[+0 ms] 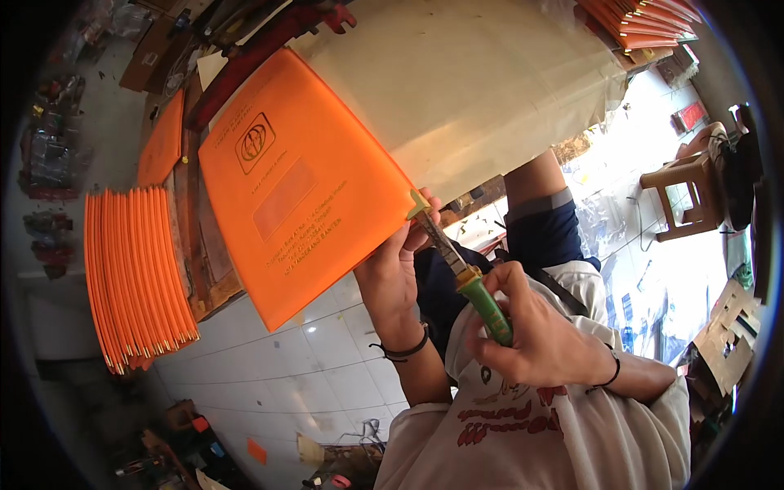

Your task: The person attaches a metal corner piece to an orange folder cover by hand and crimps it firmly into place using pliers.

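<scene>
My left hand [389, 273] grips an orange folder [327, 155] near its lower right corner, with some fingers hidden behind it. The cover bears gold print, an emblem and a clear window. My right hand [535, 331] is closed around the green handle of a tool with a narrow, flat metal shaft [443, 247]; its exact kind I cannot make out. The shaft reaches the folder's corner, where a small gold-coloured corner piece [419, 204] shows. Whether the tip presses on that piece is unclear.
A stack of orange folders [135, 278] stands at the left, with another folder [161, 143] beyond it. Cream sheeting [482, 90] covers the work surface, near a dark red metal tool [269, 53]. More orange folders [653, 20] lie top right, above a stool [684, 196].
</scene>
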Demonstrator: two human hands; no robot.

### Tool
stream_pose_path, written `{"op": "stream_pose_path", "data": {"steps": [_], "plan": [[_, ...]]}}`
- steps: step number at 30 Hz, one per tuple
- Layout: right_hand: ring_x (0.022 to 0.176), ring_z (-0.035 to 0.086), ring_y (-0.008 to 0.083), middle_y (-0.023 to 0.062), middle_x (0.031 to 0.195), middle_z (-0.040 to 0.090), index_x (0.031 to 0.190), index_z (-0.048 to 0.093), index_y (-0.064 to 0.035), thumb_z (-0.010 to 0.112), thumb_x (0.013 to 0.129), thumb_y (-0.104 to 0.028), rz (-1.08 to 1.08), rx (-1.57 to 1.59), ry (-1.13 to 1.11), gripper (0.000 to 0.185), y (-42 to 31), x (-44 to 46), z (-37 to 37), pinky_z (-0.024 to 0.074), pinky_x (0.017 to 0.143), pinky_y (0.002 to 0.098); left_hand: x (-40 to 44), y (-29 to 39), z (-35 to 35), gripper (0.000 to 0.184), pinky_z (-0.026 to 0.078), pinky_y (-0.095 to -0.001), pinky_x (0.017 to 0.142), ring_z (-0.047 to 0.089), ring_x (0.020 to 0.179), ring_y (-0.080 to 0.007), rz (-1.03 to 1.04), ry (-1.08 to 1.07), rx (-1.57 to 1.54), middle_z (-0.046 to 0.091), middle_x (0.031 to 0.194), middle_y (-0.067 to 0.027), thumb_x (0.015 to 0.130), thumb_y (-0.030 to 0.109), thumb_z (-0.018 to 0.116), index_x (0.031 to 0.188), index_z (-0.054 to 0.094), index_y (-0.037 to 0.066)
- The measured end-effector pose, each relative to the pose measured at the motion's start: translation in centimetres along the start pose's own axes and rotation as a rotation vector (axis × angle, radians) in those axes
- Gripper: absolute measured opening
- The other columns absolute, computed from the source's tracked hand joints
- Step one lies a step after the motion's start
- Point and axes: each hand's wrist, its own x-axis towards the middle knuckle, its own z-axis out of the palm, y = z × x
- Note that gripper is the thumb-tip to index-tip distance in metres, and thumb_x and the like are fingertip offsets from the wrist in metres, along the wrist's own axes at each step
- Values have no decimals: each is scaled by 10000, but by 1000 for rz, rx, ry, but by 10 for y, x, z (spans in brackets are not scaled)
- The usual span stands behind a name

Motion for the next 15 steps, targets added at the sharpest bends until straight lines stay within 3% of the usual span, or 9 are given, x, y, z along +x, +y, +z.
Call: {"op": "stream_pose_path", "data": {"steps": [3, 6, 9, 15], "plan": [[770, 639, 453, 243, 792, 630, 1138, 456, 65, 689, 864, -178, -31, 11, 51, 434, 1, 2, -1, 498, 729, 467, 0, 0, 1, 277, 628, -375, 806, 714, 939, -330, 10, -4, 12, 672, 1098, -255, 972, 14, 548, 1236, 561, -72], [736, 632, 461, 268, 744, 618, 1090, 458, 50, 660, 858, -186, 55, -89, -75, 387, -12, 8, -11, 487, 683, 486, 0, -3, 2, 275, 620, -373, 788, 712, 920, -327, 31, 18, 11, 675, 1088, -250, 966, 35, 572, 1219, 570, -72], [704, 619, 476, 273, 693, 597, 1063, 456, 47, 630, 844, -172, 5, -145, -18, 355, 1, 10, -3, 474, 658, 499, 1, -2, 2, 266, 618, -377, 784, 710, 907, -328, 22, 9, 6, 674, 1084, -249, 964, 33, 573, 1208, 577, -73], [710, 624, 467, 273, 720, 605, 1058, 454, 41, 632, 847, -168, 11, -173, -32, 347, 8, 12, -2, 473, 657, 491, 3, -4, -3, 257, 625, -359, 805, 710, 941, -319, 64, -86, -49, 672, 1100, -260, 975, 47, 605, 1191, 575, -89]]}}
